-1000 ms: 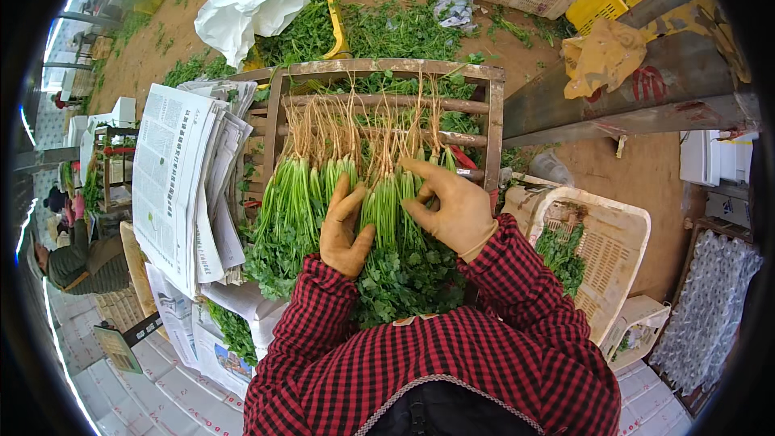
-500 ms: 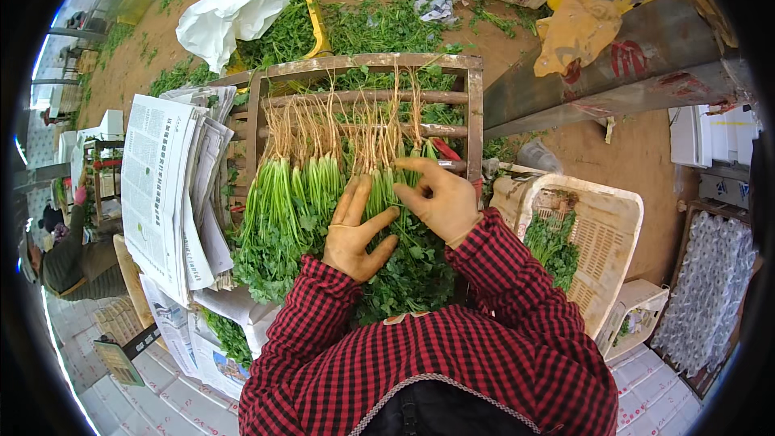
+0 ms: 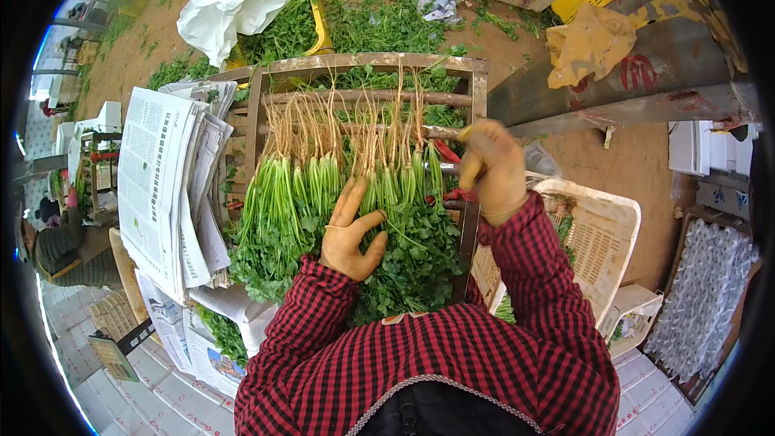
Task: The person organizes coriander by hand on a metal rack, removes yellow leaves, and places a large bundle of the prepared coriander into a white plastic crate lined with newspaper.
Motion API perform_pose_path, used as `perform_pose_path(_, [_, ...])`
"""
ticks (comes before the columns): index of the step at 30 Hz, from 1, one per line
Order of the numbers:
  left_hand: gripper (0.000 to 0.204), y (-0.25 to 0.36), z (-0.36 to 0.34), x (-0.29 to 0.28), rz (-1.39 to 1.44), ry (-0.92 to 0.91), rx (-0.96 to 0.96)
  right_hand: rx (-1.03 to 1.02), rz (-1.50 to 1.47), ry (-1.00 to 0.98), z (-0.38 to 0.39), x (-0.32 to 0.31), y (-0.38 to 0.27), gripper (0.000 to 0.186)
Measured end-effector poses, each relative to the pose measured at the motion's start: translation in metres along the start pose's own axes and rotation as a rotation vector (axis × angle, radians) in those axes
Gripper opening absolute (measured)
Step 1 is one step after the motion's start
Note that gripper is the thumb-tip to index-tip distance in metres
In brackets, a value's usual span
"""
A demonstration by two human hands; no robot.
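Bunches of green herbs with long tan roots lie side by side on a rusty slatted metal rack, roots pointing away from me. My left hand, in a tan glove, rests on the middle bunches with fingers apart. My right hand, gloved alike, is raised at the rack's right side beside a red-handled object; its curled fingers are smeared by motion, so what they hold, if anything, is unclear. Stacked newspapers sit just left of the bunches.
A yellow crate with greens and white bag stands beyond the rack. Right are a cream basket, a steel beam and bubble wrap. A co-worker is at far left; loose greens litter the dirt floor.
My right hand has left the bunches and moved up and right, past the rack's bars. My left hand has spread out on the middle bunches and stayed there over the last half second.
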State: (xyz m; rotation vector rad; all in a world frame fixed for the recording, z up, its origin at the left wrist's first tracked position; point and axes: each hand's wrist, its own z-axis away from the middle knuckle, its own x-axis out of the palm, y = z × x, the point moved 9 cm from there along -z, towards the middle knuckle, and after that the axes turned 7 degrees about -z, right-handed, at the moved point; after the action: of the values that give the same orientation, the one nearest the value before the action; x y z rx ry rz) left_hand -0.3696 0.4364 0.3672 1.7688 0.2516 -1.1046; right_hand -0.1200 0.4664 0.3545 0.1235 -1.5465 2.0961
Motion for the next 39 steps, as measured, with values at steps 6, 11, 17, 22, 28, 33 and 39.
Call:
perform_pose_path(6, [0.03, 0.002, -0.003, -0.003, -0.018, 0.002, 0.003, -0.078, 1.076, -0.273, 0.03, 0.061, 0.056, 0.026])
perform_pose_path(11, [0.03, 0.002, -0.003, -0.002, -0.028, -0.003, 0.002, -0.315, 1.172, -0.247, 0.028, 0.07, 0.062, 0.026])
perform_pose_path(17, [0.035, 0.001, -0.001, -0.001, -0.033, -0.006, 0.03, 0.422, 0.179, -0.108, 0.022, 0.028, 0.063, 0.023])
perform_pose_path(22, [0.051, 0.012, 0.0, 0.0, -0.07, -0.038, 0.118, 0.499, -0.038, -0.157, 0.021, 0.041, 0.076, 0.017])
perform_pose_path(28, [0.041, 0.015, 0.001, 0.015, -0.258, -0.112, 0.142, 0.549, -0.888, -0.529, 0.013, 0.072, 0.05, 0.018])
perform_pose_path(33, [0.039, 0.014, -0.002, 0.015, -0.253, -0.139, 0.106, -0.287, 0.028, -0.043, -0.046, 0.051, -0.063, 0.048])
perform_pose_path(39, [0.039, 0.014, -0.002, 0.012, -0.204, -0.14, 0.106, -0.423, 0.233, -0.075, -0.003, 0.081, -0.003, 0.022])
